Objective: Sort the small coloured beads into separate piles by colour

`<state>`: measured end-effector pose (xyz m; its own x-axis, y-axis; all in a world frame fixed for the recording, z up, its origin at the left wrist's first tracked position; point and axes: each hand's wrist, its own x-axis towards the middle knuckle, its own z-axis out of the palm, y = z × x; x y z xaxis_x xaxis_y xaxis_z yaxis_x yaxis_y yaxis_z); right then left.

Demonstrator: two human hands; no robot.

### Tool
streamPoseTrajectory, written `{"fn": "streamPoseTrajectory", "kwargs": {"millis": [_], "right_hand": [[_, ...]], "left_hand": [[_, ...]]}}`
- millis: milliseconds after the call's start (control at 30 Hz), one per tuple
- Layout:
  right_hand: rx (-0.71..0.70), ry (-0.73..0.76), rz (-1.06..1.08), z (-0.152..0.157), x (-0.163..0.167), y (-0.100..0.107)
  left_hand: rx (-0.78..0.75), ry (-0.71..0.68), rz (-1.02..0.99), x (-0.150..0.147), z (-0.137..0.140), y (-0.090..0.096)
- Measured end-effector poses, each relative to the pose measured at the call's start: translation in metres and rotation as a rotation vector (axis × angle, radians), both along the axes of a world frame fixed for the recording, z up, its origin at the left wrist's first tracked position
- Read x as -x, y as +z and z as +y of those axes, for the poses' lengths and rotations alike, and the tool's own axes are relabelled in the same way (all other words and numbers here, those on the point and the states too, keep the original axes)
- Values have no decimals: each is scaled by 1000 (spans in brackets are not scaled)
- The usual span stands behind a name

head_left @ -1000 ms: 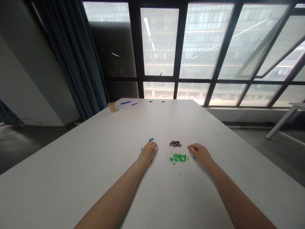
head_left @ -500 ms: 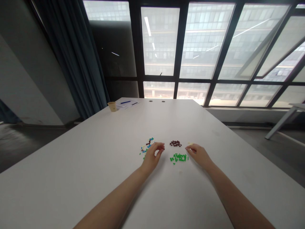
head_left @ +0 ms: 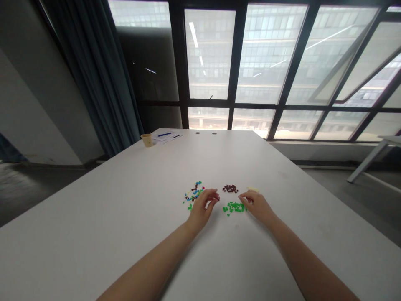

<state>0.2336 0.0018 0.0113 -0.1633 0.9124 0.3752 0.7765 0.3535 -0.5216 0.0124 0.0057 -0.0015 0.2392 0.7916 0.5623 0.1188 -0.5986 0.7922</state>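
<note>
My left hand (head_left: 203,207) is curled just right of a mixed heap of small blue, green, brown and yellow pieces (head_left: 196,193), covering part of it. Between its thumb and fingers a small dark brown piece seems to show. My right hand (head_left: 257,205) has thumb and forefinger brought together above the right end of a pile of green pieces (head_left: 233,207); whatever they pinch is too small to make out. Dark brown pieces (head_left: 230,189) lie in a pile between and beyond both hands. Behind my right hand, a few pale yellow pieces (head_left: 253,190) are partly hidden.
All of this lies on a large white table (head_left: 125,221). At its far left stand a tan paper cup (head_left: 147,140) and papers (head_left: 156,138) with a blue pen (head_left: 164,134). Two dark round discs (head_left: 214,133) sit near the far edge, before the windows.
My right hand has moved left, away from the yellow pieces and over the green pile's edge. My left hand has shifted slightly right, uncovering more of the mixed heap.
</note>
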Motion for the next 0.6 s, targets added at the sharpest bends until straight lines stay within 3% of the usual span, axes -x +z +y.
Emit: {"fn": "streamPoseTrajectory", "kwargs": {"millis": [267, 600], "right_hand": [[-195, 212, 75, -24, 35, 15], [-258, 246, 28, -28, 45, 10]], "left_hand": [[27, -66, 10, -2, -3, -3], [142, -160, -31, -8, -6, -3]]}}
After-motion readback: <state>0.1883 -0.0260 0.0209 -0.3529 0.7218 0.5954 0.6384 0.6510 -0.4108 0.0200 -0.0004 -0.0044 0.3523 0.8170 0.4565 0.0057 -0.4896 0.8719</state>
